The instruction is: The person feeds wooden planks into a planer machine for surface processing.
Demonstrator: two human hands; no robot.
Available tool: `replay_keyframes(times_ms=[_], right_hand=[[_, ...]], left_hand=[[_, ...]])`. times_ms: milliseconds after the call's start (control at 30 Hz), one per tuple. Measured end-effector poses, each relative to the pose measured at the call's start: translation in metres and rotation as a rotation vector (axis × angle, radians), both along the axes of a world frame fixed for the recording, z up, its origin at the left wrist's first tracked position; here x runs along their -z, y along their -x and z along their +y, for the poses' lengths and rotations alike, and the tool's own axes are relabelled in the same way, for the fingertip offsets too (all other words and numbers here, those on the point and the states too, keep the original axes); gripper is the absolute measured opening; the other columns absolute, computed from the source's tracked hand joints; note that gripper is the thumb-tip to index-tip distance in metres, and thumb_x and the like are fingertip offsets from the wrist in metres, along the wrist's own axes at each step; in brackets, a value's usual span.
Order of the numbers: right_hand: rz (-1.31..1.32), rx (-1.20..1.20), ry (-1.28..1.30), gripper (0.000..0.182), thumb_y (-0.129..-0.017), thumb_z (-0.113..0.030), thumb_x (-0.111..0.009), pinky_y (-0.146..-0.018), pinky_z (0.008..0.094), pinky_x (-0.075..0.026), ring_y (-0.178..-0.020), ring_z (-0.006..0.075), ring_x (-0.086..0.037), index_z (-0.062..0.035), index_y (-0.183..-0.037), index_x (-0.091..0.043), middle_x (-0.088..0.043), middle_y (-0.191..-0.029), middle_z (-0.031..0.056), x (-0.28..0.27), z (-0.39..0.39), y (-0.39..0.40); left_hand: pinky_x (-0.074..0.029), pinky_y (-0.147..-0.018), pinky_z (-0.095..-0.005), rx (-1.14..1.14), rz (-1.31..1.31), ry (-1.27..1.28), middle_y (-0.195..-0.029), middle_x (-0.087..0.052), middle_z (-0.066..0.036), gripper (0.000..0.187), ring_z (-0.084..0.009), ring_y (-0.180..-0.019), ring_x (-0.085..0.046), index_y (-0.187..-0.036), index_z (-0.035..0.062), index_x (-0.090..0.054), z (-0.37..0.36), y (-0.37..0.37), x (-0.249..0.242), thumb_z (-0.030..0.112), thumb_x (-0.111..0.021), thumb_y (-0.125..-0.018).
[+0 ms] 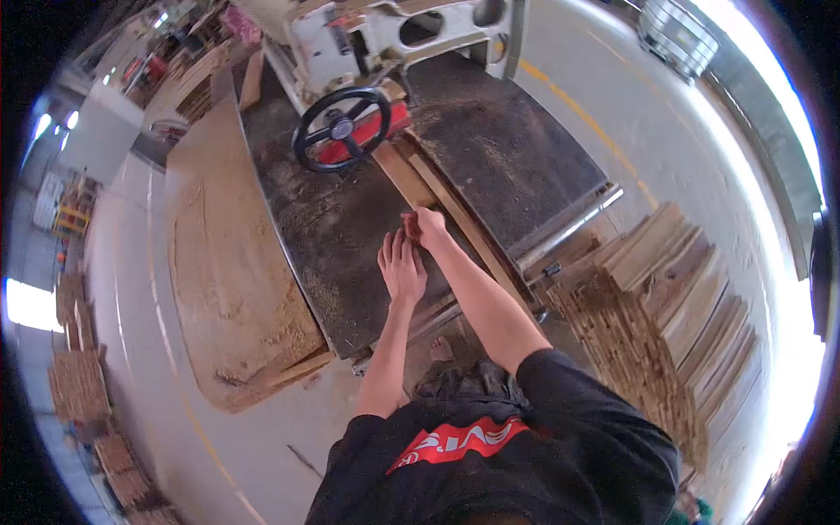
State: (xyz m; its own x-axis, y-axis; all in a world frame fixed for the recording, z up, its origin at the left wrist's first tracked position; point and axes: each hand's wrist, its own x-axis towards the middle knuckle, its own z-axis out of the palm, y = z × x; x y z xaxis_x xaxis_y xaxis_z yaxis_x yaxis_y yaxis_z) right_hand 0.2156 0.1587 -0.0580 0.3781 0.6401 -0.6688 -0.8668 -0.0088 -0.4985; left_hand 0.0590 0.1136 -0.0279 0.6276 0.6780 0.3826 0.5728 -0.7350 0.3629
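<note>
A narrow wooden board (404, 178) lies on the dark, dusty machine table (328, 232), along a long wooden guide strip (472, 232). Its far end reaches under the red part (366, 140) beside a black handwheel (341, 129). My right hand (426, 227) is closed at the board's near end, fingers curled down and partly hidden. Just left of it and nearer to me, my left hand (402, 269) rests low over the table, its fingers stretched out and holding nothing.
A large sawdust-covered wooden side table (232, 280) stands at the left. Stacked rough boards (621, 324) lie on the floor at the right, by a metal rail (573, 223). The white machine frame (385, 39) rises ahead. More wood piles (79, 385) are far left.
</note>
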Motion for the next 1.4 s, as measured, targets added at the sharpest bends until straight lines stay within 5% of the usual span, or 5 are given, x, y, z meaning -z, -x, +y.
replay_keyframes(times_ms=[467, 700, 933, 1200, 1400], right_hand=[[-1.272, -0.183, 0.333, 0.027, -0.103, -0.023, -0.065, -0.084, 0.0402, -0.058, -0.094, 0.0328, -0.077, 0.0016, -0.109, -0.076, -0.078, -0.097, 0.0209, -0.048, -0.148, 0.050], [-1.893, -0.125, 0.267, 0.017, -0.106, -0.028, -0.063, -0.067, 0.0500, -0.059, -0.075, 0.0359, -0.072, -0.0139, -0.109, -0.071, -0.074, -0.089, 0.0122, -0.038, -0.129, 0.062], [-1.811, -0.200, 0.342, 0.012, -0.104, -0.026, -0.065, -0.066, 0.0439, -0.058, -0.075, 0.0296, -0.072, -0.0157, -0.106, -0.071, -0.073, -0.091, 0.0078, -0.035, -0.129, 0.064], [-1.807, -0.123, 0.297, 0.010, -0.101, -0.026, -0.070, -0.066, 0.0423, -0.057, -0.073, 0.0289, -0.072, -0.0168, -0.103, -0.073, -0.075, -0.092, 0.0061, -0.030, -0.127, 0.063], [-1.800, -0.181, 0.360, 0.013, -0.102, -0.028, -0.069, -0.069, 0.0448, -0.058, -0.077, 0.0311, -0.074, -0.0171, -0.106, -0.074, -0.076, -0.092, 0.0067, -0.028, -0.131, 0.061]], left_hand=[[-0.030, -0.124, -0.0572, -0.045, 0.011, -0.005, -0.159, -0.050, -0.020, 0.039, -0.0407, -0.153, -0.039, -0.140, 0.0053, -0.060, -0.013, 0.001, -0.005, 0.018, -0.061, -0.103], [-0.035, -0.120, -0.0595, -0.294, -0.403, -0.087, -0.149, -0.056, -0.023, 0.029, -0.0479, -0.145, -0.045, -0.124, 0.0096, -0.069, 0.024, 0.050, -0.003, 0.021, -0.069, -0.097], [-0.026, -0.122, -0.0680, -0.990, 0.077, -0.106, -0.157, -0.046, -0.030, 0.083, -0.0512, -0.150, -0.036, -0.153, 0.0113, -0.052, 0.171, 0.202, -0.013, 0.055, -0.080, -0.088], [-0.044, -0.114, -0.0627, -0.834, 0.371, 0.478, -0.154, -0.052, -0.027, 0.100, -0.0452, -0.145, -0.047, -0.157, 0.0126, -0.048, 0.229, 0.220, -0.051, 0.053, -0.086, -0.075], [-0.057, -0.099, -0.0565, -0.652, -0.101, 0.616, -0.133, -0.071, -0.023, 0.090, -0.0389, -0.121, -0.070, -0.150, 0.0104, -0.059, 0.190, 0.243, -0.068, 0.051, -0.088, -0.076]])
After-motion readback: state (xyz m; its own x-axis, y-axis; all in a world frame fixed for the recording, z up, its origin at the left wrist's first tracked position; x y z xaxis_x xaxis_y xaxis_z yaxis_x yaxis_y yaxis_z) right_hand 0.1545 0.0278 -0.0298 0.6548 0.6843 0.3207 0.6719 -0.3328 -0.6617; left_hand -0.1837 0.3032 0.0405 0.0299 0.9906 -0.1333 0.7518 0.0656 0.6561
